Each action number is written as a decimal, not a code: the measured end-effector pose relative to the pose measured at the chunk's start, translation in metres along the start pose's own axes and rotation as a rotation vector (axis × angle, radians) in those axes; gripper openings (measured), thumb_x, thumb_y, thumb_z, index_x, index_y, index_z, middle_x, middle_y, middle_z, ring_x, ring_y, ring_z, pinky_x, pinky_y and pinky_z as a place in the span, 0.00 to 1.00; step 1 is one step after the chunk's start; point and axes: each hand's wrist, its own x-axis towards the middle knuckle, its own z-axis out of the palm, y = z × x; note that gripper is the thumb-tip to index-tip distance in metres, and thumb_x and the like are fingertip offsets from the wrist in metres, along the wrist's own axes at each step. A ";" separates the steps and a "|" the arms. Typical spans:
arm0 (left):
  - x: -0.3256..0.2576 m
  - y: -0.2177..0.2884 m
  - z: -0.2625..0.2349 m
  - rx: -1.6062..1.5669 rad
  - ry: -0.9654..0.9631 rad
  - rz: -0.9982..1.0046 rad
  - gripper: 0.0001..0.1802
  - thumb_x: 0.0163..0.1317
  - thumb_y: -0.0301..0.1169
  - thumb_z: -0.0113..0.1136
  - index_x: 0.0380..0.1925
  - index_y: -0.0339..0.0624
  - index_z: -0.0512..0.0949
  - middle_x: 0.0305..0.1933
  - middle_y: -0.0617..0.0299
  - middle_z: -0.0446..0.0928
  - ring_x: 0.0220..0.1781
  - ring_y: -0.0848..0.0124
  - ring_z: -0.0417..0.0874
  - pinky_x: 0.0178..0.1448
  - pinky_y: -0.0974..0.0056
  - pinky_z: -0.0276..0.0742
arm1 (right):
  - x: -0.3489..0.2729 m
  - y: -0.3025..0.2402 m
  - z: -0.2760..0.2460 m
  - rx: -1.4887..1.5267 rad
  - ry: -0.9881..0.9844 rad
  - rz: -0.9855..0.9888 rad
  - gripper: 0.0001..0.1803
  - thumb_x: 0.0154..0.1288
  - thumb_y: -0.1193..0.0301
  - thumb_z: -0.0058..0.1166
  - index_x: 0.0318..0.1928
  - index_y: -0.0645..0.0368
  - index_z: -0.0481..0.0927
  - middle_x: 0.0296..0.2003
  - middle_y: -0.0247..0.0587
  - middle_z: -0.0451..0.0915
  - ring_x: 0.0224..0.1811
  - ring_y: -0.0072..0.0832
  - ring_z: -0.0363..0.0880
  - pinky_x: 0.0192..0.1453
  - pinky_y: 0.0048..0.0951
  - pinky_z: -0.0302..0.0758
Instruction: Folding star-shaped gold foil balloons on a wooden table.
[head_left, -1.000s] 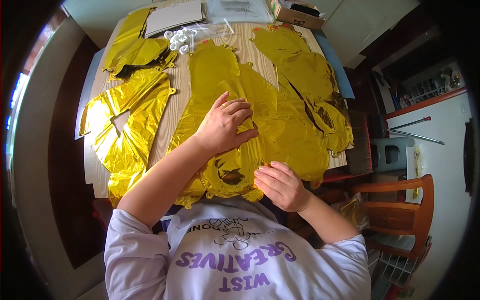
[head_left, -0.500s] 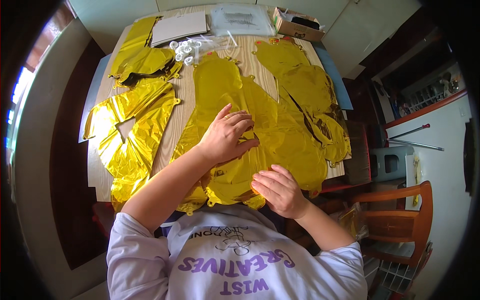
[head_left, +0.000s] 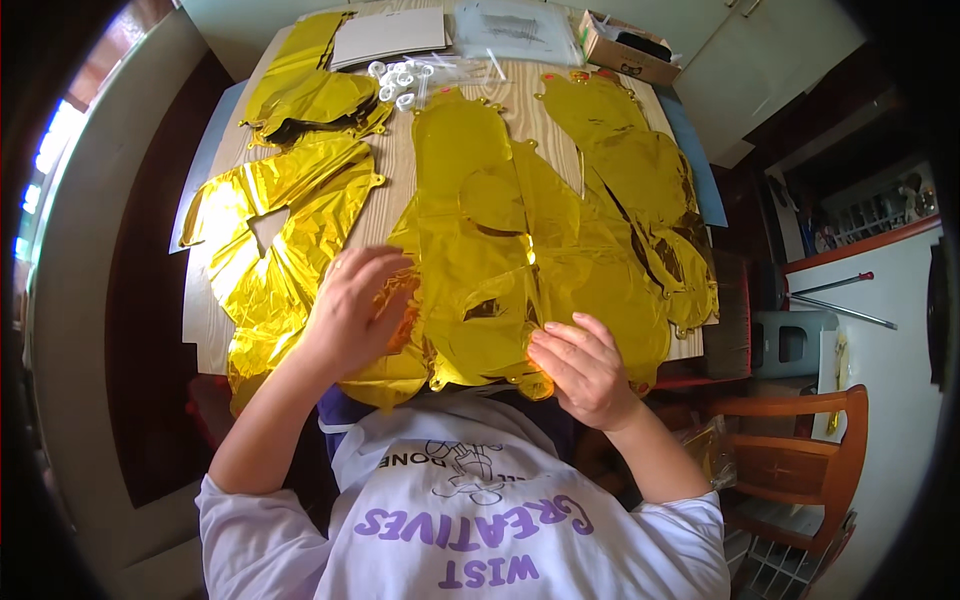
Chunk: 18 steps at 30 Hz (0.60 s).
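Flat gold foil balloons [head_left: 465,180], not inflated, lie on the wooden table with small tabs along their edges. At the near edge of the middle balloon, the fingers of my right hand [head_left: 585,368] close on its rim, the thumb mostly hidden. My left hand [head_left: 352,310] is over the left side of that balloon, fingers apart and a little curled, holding nothing; an orange reflection shows in the foil beside it. To the left lies a shinier gold balloon [head_left: 300,270] with a hole in its middle. Another gold balloon [head_left: 610,140] stretches along the right side.
White rings of ribbon or tape [head_left: 403,80] and clear straws [head_left: 497,65] sit toward the far side. Behind them are grey-white card sheets [head_left: 390,35], a clear plastic bag [head_left: 515,35] and a cardboard box [head_left: 630,55]. A wooden chair [head_left: 780,450] stands at the right.
My left hand has moved left and nearer, away from the middle of the balloon. My right hand stays at the near edge. The view has shifted slightly.
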 end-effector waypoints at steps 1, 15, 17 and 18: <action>-0.010 -0.002 -0.001 0.040 -0.030 0.020 0.20 0.61 0.31 0.67 0.54 0.41 0.79 0.59 0.51 0.79 0.64 0.51 0.77 0.70 0.48 0.69 | 0.001 0.001 -0.001 0.006 -0.003 0.001 0.14 0.61 0.76 0.61 0.48 0.58 0.86 0.48 0.39 0.86 0.54 0.35 0.84 0.66 0.45 0.73; -0.040 -0.027 0.003 0.168 -0.081 0.116 0.25 0.61 0.38 0.69 0.57 0.42 0.80 0.67 0.53 0.76 0.74 0.52 0.71 0.80 0.41 0.57 | 0.006 0.007 -0.018 0.552 0.141 0.549 0.09 0.66 0.79 0.62 0.46 0.63 0.86 0.46 0.46 0.88 0.50 0.39 0.87 0.62 0.39 0.77; -0.039 -0.028 0.004 0.171 -0.081 0.118 0.25 0.61 0.38 0.69 0.57 0.43 0.80 0.67 0.53 0.76 0.73 0.52 0.71 0.80 0.41 0.56 | 0.007 0.008 -0.018 0.432 0.094 0.379 0.10 0.64 0.81 0.61 0.46 0.63 0.86 0.46 0.46 0.88 0.50 0.40 0.87 0.62 0.39 0.76; -0.038 -0.029 0.004 0.175 -0.082 0.120 0.25 0.61 0.38 0.69 0.57 0.43 0.80 0.67 0.53 0.76 0.73 0.52 0.71 0.80 0.41 0.56 | 0.007 0.008 -0.019 0.373 0.071 0.293 0.11 0.63 0.82 0.61 0.46 0.63 0.86 0.46 0.46 0.88 0.50 0.40 0.87 0.62 0.39 0.76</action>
